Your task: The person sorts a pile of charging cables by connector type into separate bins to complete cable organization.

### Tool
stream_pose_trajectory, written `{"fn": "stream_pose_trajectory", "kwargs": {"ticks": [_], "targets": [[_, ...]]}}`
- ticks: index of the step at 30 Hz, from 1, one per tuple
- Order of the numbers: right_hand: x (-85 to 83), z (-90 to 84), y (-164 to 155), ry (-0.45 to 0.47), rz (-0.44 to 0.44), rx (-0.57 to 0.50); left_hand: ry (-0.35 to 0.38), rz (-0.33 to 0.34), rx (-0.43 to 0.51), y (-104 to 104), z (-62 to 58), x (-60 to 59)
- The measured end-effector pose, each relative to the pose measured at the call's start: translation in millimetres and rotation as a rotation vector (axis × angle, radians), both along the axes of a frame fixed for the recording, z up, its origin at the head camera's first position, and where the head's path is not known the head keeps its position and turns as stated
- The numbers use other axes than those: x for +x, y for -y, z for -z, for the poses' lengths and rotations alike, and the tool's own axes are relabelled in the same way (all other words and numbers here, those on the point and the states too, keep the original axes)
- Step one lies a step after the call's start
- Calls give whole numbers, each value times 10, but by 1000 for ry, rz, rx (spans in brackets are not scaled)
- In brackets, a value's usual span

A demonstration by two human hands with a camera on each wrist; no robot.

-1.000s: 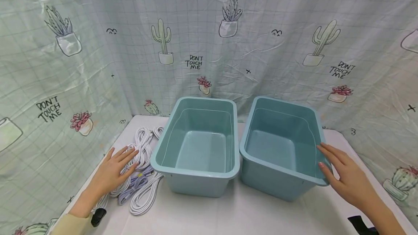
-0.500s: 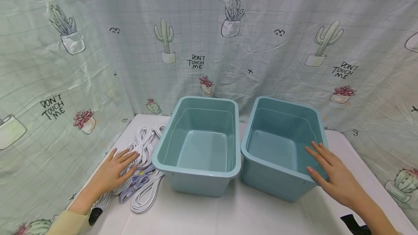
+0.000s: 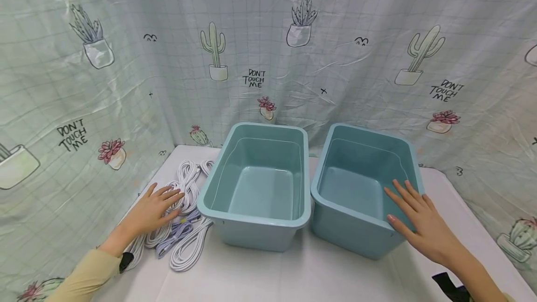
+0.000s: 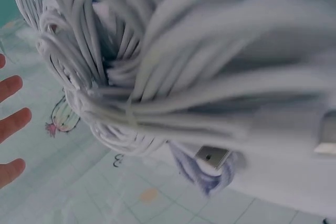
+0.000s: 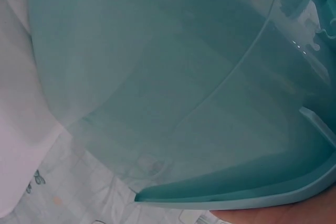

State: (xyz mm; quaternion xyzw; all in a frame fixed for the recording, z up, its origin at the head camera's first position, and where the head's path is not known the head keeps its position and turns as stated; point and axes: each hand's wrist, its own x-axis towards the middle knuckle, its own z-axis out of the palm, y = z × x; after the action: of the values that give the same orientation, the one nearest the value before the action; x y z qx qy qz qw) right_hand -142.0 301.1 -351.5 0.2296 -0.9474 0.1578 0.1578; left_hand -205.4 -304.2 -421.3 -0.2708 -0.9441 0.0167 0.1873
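While the two teal bins sit side by side, the cables (image 3: pixel 184 209) are a pile of white coiled bundles with one pale purple bundle mixed in, lying just left of the left bin (image 3: pixel 256 190). Left hand (image 3: pixel 153 209) rests flat on the pile, fingers straight and spread, gripping nothing. Right hand (image 3: pixel 419 218) lies with loose, straight fingers over the near right rim of the right bin (image 3: pixel 361 185), well apart from the cables. Bare white worktop (image 3: pixel 293 274) runs in front of both bins; a cactus-print curtain (image 3: pixel 268 50) closes in behind and to the left of the left bin.
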Motion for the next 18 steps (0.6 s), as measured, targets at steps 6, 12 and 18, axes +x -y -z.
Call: {"fn": "stream_pose_trajectory", "kwargs": {"ticks": [6,12,18], "targets": [[0,4,-8,8,2,0,26,-14,-47,42,-74,-191],[-1,0,-6,5,1,0,65,-54,-91,69,-74,-373],[-2,1,-7,4,4,1,36,-62,-127,65,-38,-532]]}}
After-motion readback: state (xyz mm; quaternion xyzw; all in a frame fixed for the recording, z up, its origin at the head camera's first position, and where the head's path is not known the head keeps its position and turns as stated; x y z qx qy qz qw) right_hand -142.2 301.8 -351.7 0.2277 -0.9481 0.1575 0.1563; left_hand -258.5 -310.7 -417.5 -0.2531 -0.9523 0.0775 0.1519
